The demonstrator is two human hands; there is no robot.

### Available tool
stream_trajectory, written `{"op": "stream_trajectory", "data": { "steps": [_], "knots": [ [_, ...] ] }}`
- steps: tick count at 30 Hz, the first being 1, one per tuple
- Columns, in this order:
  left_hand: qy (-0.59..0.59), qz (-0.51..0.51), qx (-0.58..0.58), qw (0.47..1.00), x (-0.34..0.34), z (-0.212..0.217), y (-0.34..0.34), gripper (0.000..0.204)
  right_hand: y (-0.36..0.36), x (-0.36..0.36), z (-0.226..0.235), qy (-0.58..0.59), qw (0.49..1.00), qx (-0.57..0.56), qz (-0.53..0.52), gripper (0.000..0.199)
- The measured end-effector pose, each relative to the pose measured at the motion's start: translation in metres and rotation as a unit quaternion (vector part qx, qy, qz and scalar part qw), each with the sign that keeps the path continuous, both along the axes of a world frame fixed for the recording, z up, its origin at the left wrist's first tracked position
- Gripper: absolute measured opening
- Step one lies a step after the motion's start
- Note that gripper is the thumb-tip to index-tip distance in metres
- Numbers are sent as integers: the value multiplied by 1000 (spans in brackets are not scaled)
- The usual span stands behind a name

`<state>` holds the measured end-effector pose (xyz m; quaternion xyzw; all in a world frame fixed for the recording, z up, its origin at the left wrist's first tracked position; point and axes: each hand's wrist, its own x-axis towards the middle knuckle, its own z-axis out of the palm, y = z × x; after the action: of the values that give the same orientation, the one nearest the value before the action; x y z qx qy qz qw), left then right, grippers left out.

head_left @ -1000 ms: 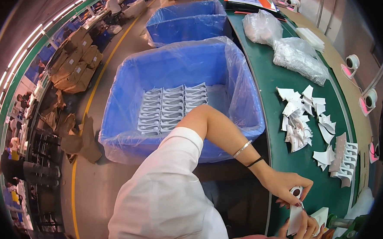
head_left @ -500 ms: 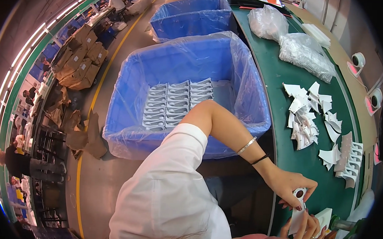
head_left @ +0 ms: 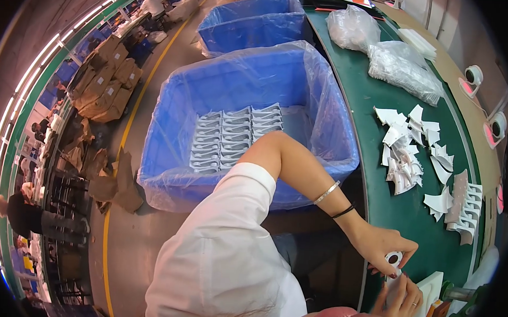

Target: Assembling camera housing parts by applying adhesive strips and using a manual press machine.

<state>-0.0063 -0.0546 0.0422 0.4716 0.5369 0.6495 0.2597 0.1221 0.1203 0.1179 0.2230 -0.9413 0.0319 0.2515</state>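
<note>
- Head view, left to right: flattened brown cardboard cartons (head_left: 105, 87) lie stacked along the yellow-lined floor, far to the left of where the hands work.
- A large blue plastic crate lined with a clear plastic bag (head_left: 172, 177) stands beside the bench, up and left of the grip; rows of white moulded plastic parts (head_left: 232, 137) lie flat on its bottom. A second lined blue crate (head_left: 249, 23) stands beyond it.
- The person's left hand (head_left: 384, 245) reaches across the edge of the green bench top (head_left: 377, 107), fingers closed on a small white ring-shaped piece (head_left: 393, 258) pinched at the fingertips.
- Just below that pinch, the right hand (head_left: 402, 295) is curled around a flat white plastic piece (head_left: 425, 294); how tightly it grips cannot be told, as the palm is turned away.
- Since a second ago the view has tipped slightly, so crate and bench sit lower in frame. The two hands have barely shifted: the ring remains pinched over the flat piece, which suggests a fitting step in progress rather than a fresh pick.
- Above and right of the grip, loose white die-cut plastic shapes (head_left: 406, 149) are scattered on the bench, with a white comb-like strip of parts (head_left: 466, 212) further right.
- Two clear plastic bags of white parts (head_left: 380, 47) rest at the bench's far end, well apart from the hands.
</note>
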Motion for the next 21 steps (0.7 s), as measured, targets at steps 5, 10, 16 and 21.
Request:
{"op": "stream_trajectory", "data": {
  "steps": [5,10,16,21],
  "knots": [
    [-6,0,-4,1000,2,0,0,26,7,3,-10,2,1000,29,1,27],
    [-17,2,-6,1000,4,3,-2,25,31,3,-36,-34,998,44,-5,39],
    [-3,13,-5,1000,4,-3,-2,24,29,3,-40,-57,997,27,-36,39],
    [-10,7,-9,1000,4,3,-1,25,29,4,-36,-41,998,36,-36,42]
  ]
}}
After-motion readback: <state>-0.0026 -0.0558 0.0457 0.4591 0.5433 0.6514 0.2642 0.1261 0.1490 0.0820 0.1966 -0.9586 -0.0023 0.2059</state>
